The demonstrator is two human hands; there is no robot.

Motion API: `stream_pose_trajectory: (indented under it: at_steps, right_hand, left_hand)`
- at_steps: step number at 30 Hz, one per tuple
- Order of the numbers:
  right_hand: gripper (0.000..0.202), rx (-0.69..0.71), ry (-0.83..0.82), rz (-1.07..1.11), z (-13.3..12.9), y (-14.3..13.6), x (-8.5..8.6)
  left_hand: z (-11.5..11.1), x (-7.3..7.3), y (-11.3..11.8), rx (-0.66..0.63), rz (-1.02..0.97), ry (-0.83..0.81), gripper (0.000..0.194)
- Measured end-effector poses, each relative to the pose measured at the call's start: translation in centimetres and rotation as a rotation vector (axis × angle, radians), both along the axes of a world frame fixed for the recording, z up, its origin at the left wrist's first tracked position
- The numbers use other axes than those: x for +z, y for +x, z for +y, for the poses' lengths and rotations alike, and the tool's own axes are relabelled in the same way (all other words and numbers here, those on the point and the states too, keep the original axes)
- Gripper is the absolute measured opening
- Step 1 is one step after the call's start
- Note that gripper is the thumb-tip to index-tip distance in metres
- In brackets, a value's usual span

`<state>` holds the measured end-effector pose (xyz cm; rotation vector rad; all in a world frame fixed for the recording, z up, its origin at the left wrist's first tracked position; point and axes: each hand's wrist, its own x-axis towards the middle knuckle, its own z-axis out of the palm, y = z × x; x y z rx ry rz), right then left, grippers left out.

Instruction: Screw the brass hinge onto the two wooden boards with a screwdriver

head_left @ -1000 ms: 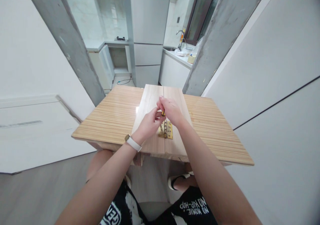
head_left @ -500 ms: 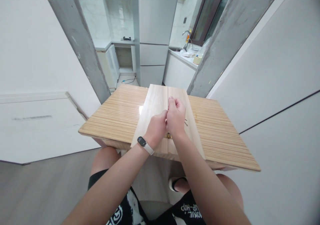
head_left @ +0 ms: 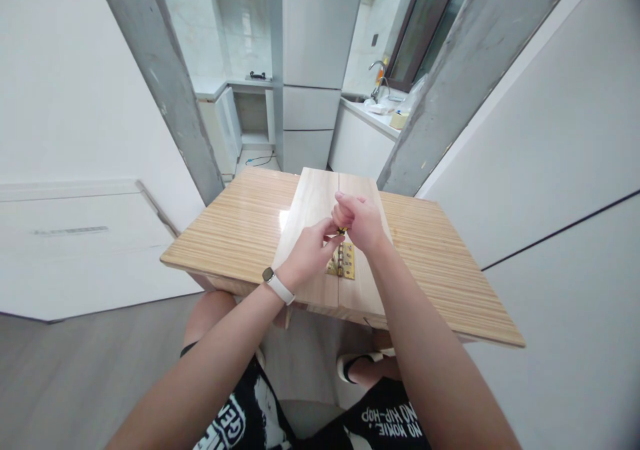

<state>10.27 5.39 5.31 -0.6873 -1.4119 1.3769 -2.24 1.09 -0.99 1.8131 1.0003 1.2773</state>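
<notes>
Two pale wooden boards (head_left: 307, 203) lie side by side on the striped table, with a narrow seam between them. A brass hinge (head_left: 341, 261) spans the seam near the front edge. Just beyond the hinge, my left hand (head_left: 320, 240) pinches with thumb and fingers close together. My right hand (head_left: 361, 218) is curled into a fist beside it. Something small, yellow and black shows between the two hands; its shape is mostly hidden by the fingers, and I cannot make out what either hand holds.
The wood-grain table (head_left: 435, 263) extends to both sides of the boards. Beyond it stand a tall grey fridge (head_left: 313, 43) and a sink counter with a faucet (head_left: 379, 80). White panels flank the table.
Both hands have come apart slightly and turned, with my right wrist shifted right. The hinge, mostly covered before, is now exposed. The view has shifted a little.
</notes>
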Motion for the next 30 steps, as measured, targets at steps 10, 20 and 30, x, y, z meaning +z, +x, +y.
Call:
stream_pose_trajectory:
  at_steps: [10, 20, 30]
  right_hand:
    - [0.042, -0.257, 0.159, -0.138, -1.4, 0.5, -0.5]
    - [0.024, -0.678, 0.135, -0.116, -4.4, -2.8, -0.7]
    - [0.051, -0.725, 0.136, -0.099, -2.7, -4.1, -1.0]
  left_hand:
    - [-0.6, -0.5, 1.0, 0.225, 0.307, 0.119, 0.020]
    - [-0.4, -0.9, 1.8, 0.351, 0.549, 0.125, 0.014]
    - [-1.3, -0.6, 1.1, 0.383, 0.545, 0.135, 0.011]
